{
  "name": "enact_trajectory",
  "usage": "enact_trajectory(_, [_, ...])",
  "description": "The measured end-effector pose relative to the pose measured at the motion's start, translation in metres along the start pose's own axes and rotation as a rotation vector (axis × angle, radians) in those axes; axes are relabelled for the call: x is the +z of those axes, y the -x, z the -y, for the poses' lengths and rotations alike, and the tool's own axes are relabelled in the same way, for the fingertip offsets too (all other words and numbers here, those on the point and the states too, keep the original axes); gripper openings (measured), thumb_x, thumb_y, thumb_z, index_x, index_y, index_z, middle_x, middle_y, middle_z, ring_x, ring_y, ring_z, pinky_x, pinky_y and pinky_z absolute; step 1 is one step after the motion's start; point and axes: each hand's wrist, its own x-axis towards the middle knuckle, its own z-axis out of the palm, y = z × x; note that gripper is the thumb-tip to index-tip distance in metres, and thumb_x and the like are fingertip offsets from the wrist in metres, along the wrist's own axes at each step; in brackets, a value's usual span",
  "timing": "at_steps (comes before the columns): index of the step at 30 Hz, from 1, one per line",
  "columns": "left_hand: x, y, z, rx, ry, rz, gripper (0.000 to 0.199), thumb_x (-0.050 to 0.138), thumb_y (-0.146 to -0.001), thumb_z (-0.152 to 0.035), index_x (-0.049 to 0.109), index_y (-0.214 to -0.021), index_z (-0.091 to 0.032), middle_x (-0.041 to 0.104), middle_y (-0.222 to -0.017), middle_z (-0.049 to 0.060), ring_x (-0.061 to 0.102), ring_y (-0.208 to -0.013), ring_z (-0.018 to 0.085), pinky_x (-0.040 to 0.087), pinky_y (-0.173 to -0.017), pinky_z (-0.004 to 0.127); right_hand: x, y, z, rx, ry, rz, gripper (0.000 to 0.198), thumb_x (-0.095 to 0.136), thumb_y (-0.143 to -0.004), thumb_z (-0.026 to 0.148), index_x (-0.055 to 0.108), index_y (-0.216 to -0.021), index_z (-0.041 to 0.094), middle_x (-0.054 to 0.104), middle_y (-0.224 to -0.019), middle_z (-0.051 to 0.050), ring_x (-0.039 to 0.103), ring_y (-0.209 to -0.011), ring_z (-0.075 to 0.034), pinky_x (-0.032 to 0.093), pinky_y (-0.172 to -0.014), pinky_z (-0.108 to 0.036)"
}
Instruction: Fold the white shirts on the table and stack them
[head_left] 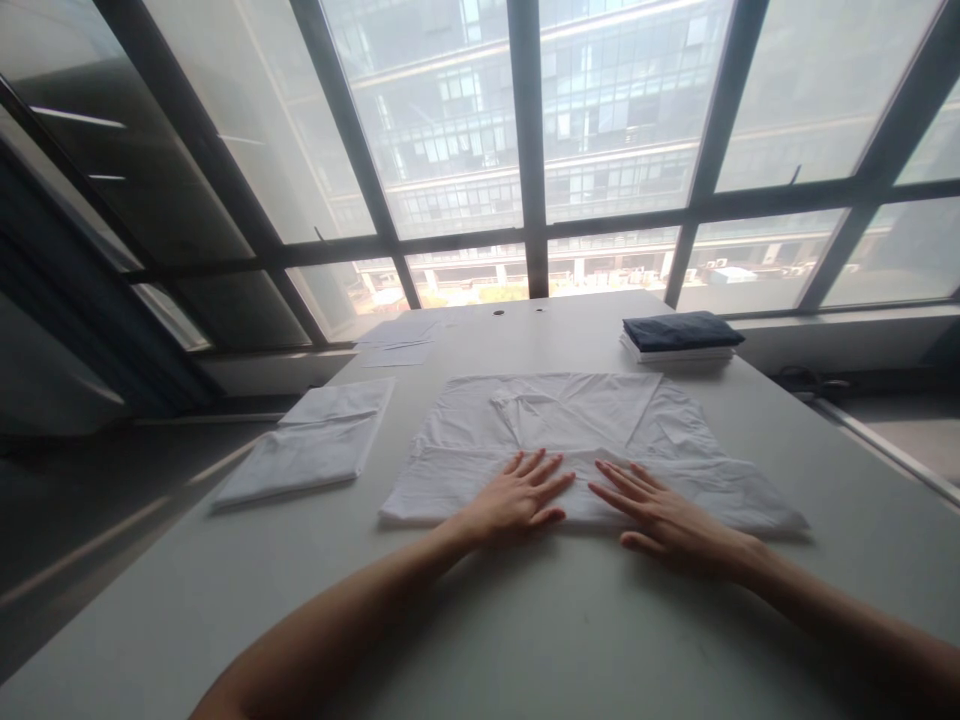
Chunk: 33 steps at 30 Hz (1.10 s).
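A white garment [570,410], perhaps a shirt, lies spread on the white table with its near edge folded over into a wide band. My left hand [519,497] rests flat on that band, left of the middle, fingers spread. Just to its right, my right hand [656,515] presses on the same band, palm down and fingers apart. Neither hand grips the cloth. Wrinkles run over the far half of the garment, and what lies under the fold is hidden.
Folded white cloth [307,450] lies at the table's left edge. Sheets of paper [401,340] are behind it. A stack of folded cloth, dark blue [679,331] above white, sits at the back right. Beyond the table [540,630] stand large windows [442,110].
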Motion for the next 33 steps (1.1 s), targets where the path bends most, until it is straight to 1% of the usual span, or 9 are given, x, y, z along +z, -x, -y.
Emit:
enact_trajectory(2, [0.001, 0.0, -0.001, -0.05, -0.02, -0.012, 0.072, 0.024, -0.106, -0.069, 0.023, -0.167, -0.031, 0.015, -0.173, 0.007, 0.009, -0.16, 0.032, 0.013, -0.127, 0.058, 0.002, 0.001, -0.001, 0.025, 0.009, -0.035, 0.076, 0.047, -0.104, 0.059, 0.009, -0.166, 0.037, 0.002, -0.174, -0.003, 0.006, -0.16, -0.03, 0.008, -0.129, -0.056])
enact_trajectory(4, [0.002, 0.0, -0.003, -0.091, -0.026, -0.02, 0.074, 0.023, -0.105, -0.071, 0.022, -0.167, -0.03, 0.016, -0.173, 0.008, 0.01, -0.16, 0.032, 0.013, -0.126, 0.059, 0.003, 0.001, -0.002, 0.049, 0.021, -0.063, 0.075, 0.045, -0.105, 0.058, 0.01, -0.167, 0.037, 0.002, -0.174, -0.004, 0.007, -0.16, -0.029, 0.008, -0.129, -0.056])
enact_trajectory(9, [0.006, 0.001, -0.006, -0.164, -0.042, -0.042, 0.076, 0.023, -0.103, -0.074, 0.024, -0.166, -0.031, 0.016, -0.173, 0.008, 0.012, -0.16, 0.033, 0.013, -0.126, 0.06, 0.002, 0.001, 0.0, 0.092, 0.035, -0.094, 0.069, 0.042, -0.106, 0.055, 0.015, -0.167, 0.037, 0.009, -0.174, -0.003, 0.01, -0.16, -0.029, 0.012, -0.129, -0.057])
enact_trajectory(14, [0.006, 0.001, -0.007, -0.176, -0.048, -0.044, 0.078, 0.023, -0.103, -0.075, 0.025, -0.166, -0.03, 0.016, -0.173, 0.008, 0.013, -0.16, 0.033, 0.014, -0.126, 0.06, -0.003, 0.002, 0.001, 0.131, -0.03, -0.17, 0.063, 0.04, -0.108, 0.051, 0.021, -0.166, 0.035, 0.017, -0.173, -0.003, 0.016, -0.159, -0.027, 0.02, -0.128, -0.052])
enact_trajectory(17, [0.005, 0.001, -0.008, -0.17, -0.042, -0.034, 0.078, 0.022, -0.103, -0.075, 0.025, -0.166, -0.029, 0.016, -0.173, 0.009, 0.013, -0.16, 0.033, 0.015, -0.125, 0.061, -0.001, 0.002, -0.004, 0.111, -0.012, -0.123, 0.063, 0.041, -0.107, 0.052, 0.025, -0.165, 0.034, 0.019, -0.172, -0.004, 0.017, -0.159, -0.028, 0.019, -0.128, -0.054])
enact_trajectory(19, [0.004, 0.001, -0.008, -0.171, -0.039, -0.031, 0.078, 0.024, -0.103, -0.074, 0.026, -0.166, -0.029, 0.016, -0.173, 0.009, 0.013, -0.16, 0.033, 0.016, -0.125, 0.061, 0.002, 0.002, -0.008, 0.083, 0.015, -0.088, 0.063, 0.042, -0.107, 0.054, 0.027, -0.165, 0.034, 0.017, -0.172, -0.005, 0.015, -0.159, -0.028, 0.016, -0.128, -0.054])
enact_trajectory(22, [0.003, 0.001, -0.008, -0.173, -0.033, -0.038, 0.075, 0.026, -0.103, -0.073, 0.026, -0.166, -0.031, 0.014, -0.173, 0.008, 0.013, -0.16, 0.033, 0.015, -0.125, 0.061, 0.004, 0.002, -0.011, 0.073, 0.023, -0.055, 0.064, 0.043, -0.107, 0.054, 0.026, -0.165, 0.033, 0.013, -0.173, -0.005, 0.012, -0.159, -0.027, 0.013, -0.129, -0.054])
enact_trajectory(25, [0.003, 0.001, -0.008, -0.166, -0.029, -0.04, 0.074, 0.026, -0.104, -0.072, 0.026, -0.166, -0.032, 0.015, -0.173, 0.007, 0.012, -0.16, 0.033, 0.014, -0.125, 0.062, 0.003, 0.002, -0.011, 0.06, 0.012, -0.012, 0.064, 0.043, -0.107, 0.055, 0.026, -0.165, 0.035, 0.016, -0.172, -0.005, 0.01, -0.159, -0.027, 0.01, -0.128, -0.056])
enact_trajectory(33, [0.003, 0.001, -0.008, -0.147, -0.031, -0.054, 0.074, 0.027, -0.104, -0.072, 0.025, -0.166, -0.033, 0.015, -0.173, 0.006, 0.01, -0.16, 0.032, 0.014, -0.126, 0.06, 0.005, 0.003, -0.012, 0.056, 0.008, -0.035, 0.062, 0.045, -0.106, 0.053, 0.029, -0.164, 0.035, 0.016, -0.172, -0.005, 0.01, -0.159, -0.028, 0.01, -0.128, -0.057])
